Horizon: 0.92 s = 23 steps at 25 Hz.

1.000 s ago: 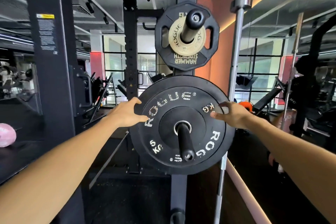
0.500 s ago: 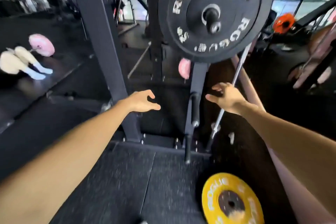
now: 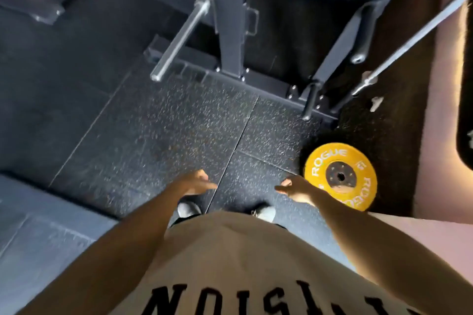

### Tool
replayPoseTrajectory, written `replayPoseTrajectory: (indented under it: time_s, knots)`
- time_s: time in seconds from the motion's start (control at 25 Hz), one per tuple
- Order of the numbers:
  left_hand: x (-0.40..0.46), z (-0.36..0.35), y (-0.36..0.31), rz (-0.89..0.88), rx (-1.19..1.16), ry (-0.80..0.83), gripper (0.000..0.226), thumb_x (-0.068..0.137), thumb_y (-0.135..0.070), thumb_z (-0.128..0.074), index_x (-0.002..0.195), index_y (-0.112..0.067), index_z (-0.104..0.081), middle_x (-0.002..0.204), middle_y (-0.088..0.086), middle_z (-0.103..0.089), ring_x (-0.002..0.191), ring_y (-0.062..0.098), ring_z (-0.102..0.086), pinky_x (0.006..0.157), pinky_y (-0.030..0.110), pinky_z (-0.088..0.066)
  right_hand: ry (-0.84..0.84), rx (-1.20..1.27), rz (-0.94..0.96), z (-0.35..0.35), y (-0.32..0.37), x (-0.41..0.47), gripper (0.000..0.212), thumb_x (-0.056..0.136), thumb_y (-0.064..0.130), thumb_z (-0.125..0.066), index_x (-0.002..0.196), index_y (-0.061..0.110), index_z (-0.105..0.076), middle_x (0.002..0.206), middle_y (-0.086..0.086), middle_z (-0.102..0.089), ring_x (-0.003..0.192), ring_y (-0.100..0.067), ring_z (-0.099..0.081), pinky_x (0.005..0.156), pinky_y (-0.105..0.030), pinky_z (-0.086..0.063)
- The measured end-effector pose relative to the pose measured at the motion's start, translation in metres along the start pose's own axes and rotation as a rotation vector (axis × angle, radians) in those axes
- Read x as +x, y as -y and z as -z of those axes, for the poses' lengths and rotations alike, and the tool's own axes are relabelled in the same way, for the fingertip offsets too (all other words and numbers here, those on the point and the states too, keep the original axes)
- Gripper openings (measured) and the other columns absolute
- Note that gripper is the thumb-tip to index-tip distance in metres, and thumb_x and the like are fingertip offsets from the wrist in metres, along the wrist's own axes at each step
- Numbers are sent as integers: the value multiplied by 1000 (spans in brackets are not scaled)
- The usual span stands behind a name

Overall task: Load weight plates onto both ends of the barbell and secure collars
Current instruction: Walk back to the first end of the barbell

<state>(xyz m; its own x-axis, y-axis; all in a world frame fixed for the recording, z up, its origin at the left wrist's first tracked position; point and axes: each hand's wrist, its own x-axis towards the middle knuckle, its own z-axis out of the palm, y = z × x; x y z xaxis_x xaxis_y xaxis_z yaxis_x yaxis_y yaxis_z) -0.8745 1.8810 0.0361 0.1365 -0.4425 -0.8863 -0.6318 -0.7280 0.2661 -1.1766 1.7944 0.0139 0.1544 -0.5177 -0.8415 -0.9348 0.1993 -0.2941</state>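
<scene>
Plate: yellow plate (image 3: 341, 176) lies flat on the speckled rubber floor (image 3: 179, 135), face up, centre hole showing, near the rack base (image 3: 256, 82).
Bearing from hands: to the person's right and slightly forward; nothing stands between it and the hands.
Right hand (image 3: 297, 190): just beside the plate's near-left rim, seeming to overlap it in the head view; contact cannot be told. Fingers loosely extended, holding nothing.
Left hand (image 3: 194, 183): well apart from the plate, over bare floor above the left shoe (image 3: 188, 208). Fingers relaxed and pointing inward, holding nothing.
Nearer hand: right, clearly.
Axis: the plate is a disc, so it has no long axis; its flat face is up, the rim the only edge to grasp.
Judgement: the likely next move is a stoop to the right, right hand to the near rim, left crossing to the far side to tip it up.
Barbell: a steel bar (image 3: 414, 33) slants at upper right; whether it is the one to be loaded cannot be told.
Collars: none seen.
</scene>
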Motion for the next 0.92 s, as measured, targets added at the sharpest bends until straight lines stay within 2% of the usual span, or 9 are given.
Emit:
replayPoseTrajectory:
  time_s: [0.08, 0.2, 0.24, 0.36, 0.44, 0.52, 0.64, 0.76, 0.92]
  knots:
    - [-1, -11, 58, 38, -130, 40, 62, 66, -50, -80, 111, -12, -62, 123, 17, -65, 103, 25, -62, 85, 32, -47, 81, -65, -15, -46, 23, 0, 40, 92, 42, -63, 110, 6, -67, 115, -13, -68, 110, -27, -62, 81, -28, -44]
    - [-13, 0, 121, 67, -224, -12, 41, 81, -43, -75, 111, -21, -57, 114, 1, -62, 96, 16, -55, 73, 25, -42, 172, -257, 28, -72, 78, 0, 33, 95, 42, -56, 97, 11, -68, 109, -14, -65, 113, -28, -60, 74, -30, -45]
    - [-12, 11, 144, 77, -269, -38, 35, 85, -42, -72, 111, -22, -58, 110, 1, -60, 95, 17, -54, 70, 24, -41, 170, -267, 33, -77, 102, 7, 35, 95, 42, -58, 102, 9, -68, 112, -13, -65, 114, -28, -59, 76, -29, -44]
    - [-7, 51, 212, 88, -369, -121, 38, 93, -38, -64, 121, -12, -61, 117, 8, -62, 105, 25, -59, 82, 30, -45, 148, -231, 98, -82, 190, 28, 49, 94, 35, -62, 124, -3, -61, 126, -17, -64, 116, -29, -59, 94, -31, -44]
    - [-5, 77, 253, 104, -433, -155, 41, 96, -37, -59, 124, -7, -60, 124, 13, -62, 113, 29, -59, 91, 33, -45, 145, -233, 129, -87, 249, 39, 57, 92, 36, -64, 134, -2, -53, 134, -16, -60, 121, -28, -57, 99, -32, -43]
    - [-3, 98, 282, 123, -500, -158, 43, 96, -39, -58, 123, -5, -60, 123, 13, -62, 113, 31, -59, 93, 34, -46, 155, -250, 185, -93, 300, 45, 56, 94, 34, -63, 136, -1, -51, 136, -15, -57, 124, -29, -55, 100, -33, -43]
    - [4, 127, 317, 161, -601, -177, 41, 95, -41, -60, 118, -7, -63, 120, 14, -65, 108, 30, -62, 88, 35, -48, 185, -319, 280, -116, 373, 60, 48, 94, 33, -63, 129, 2, -58, 129, -15, -62, 117, -30, -59, 98, -36, -46]
    - [12, 149, 329, 194, -615, -160, 40, 98, -40, -55, 122, -8, -60, 123, 8, -61, 109, 28, -59, 82, 30, -44, 206, -414, 335, -138, 431, 81, 37, 89, 36, -68, 114, 8, -66, 112, -7, -69, 106, -25, -63, 92, -34, -49]
    - [36, 182, 342, 240, -542, -90, 45, 101, -39, -50, 132, -7, -55, 136, 12, -56, 121, 29, -55, 93, 30, -44, 272, -524, 329, -159, 497, 120, 32, 89, 33, -68, 109, 9, -70, 112, -8, -71, 105, -23, -64, 93, -32, -47]
